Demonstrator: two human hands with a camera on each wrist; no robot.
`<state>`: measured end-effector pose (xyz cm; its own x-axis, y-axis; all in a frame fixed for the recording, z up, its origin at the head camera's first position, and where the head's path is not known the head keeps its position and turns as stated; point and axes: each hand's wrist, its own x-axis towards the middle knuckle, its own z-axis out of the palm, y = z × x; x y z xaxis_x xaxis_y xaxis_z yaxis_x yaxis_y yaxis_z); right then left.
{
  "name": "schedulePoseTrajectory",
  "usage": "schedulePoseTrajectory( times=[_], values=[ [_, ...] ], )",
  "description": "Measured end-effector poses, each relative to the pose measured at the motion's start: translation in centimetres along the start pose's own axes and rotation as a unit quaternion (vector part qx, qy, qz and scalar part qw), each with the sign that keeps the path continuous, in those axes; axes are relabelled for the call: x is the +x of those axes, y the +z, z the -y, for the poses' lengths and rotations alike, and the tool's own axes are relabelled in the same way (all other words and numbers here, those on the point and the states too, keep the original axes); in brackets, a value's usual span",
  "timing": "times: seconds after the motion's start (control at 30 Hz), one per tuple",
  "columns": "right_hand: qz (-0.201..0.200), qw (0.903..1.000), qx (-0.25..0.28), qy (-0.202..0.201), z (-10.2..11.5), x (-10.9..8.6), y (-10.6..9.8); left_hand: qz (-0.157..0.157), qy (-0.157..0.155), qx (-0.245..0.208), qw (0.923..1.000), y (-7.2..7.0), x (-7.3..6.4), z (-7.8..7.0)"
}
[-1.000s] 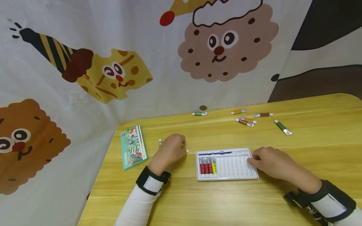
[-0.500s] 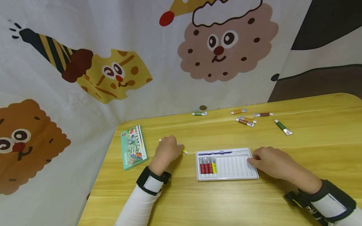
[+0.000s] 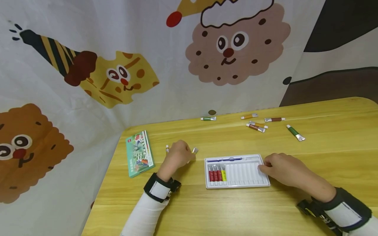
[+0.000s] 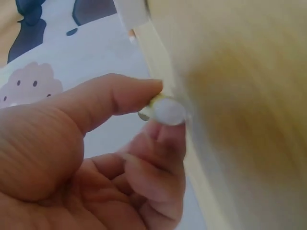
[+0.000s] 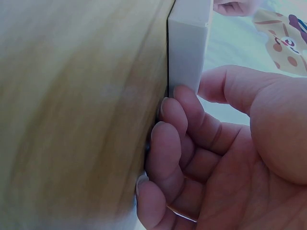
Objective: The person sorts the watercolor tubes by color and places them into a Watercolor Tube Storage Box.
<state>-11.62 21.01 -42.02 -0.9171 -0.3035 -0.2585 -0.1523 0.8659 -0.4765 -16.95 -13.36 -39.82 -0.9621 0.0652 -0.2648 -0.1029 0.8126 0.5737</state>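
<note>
My left hand [image 3: 177, 156] pinches a small yellow paint tube [image 4: 168, 111] between thumb and fingers, its white cap facing the left wrist camera. In the head view the tube's silver end sticks out past the fingers, and the rest is mostly hidden. Left of that hand lies another paint tube [image 3: 167, 149], partly covered. A white plastic tray [image 3: 242, 174] holds three red tubes [image 3: 215, 175], a yellow tube [image 3: 223, 175] and a blue paintbrush [image 3: 225, 160] along its top. My right hand [image 3: 284, 169] grips the tray's right edge, thumb on the rim and fingers against the side.
Green, brown and ochre tubes lie scattered at the back, among them a green tube [image 3: 295, 133] and a brown tube [image 3: 274, 120]. A green illustrated box [image 3: 140, 154] lies at the left of the wooden table [image 3: 236, 213]. A printed cloth [image 3: 165, 98] hangs behind.
The tube in my left hand has turned: its cap pointed down to the right half a second ago, and now its silver end points up to the right. My right hand and the tray stay put.
</note>
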Motion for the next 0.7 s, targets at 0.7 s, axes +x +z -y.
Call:
schedulePoseTrajectory(
  times=[0.7],
  values=[
    [0.002,1.0,-0.002,-0.001,0.2,0.1,-0.1,0.081,0.109,-0.103,0.9853,2.8,-2.7,-4.5]
  ],
)
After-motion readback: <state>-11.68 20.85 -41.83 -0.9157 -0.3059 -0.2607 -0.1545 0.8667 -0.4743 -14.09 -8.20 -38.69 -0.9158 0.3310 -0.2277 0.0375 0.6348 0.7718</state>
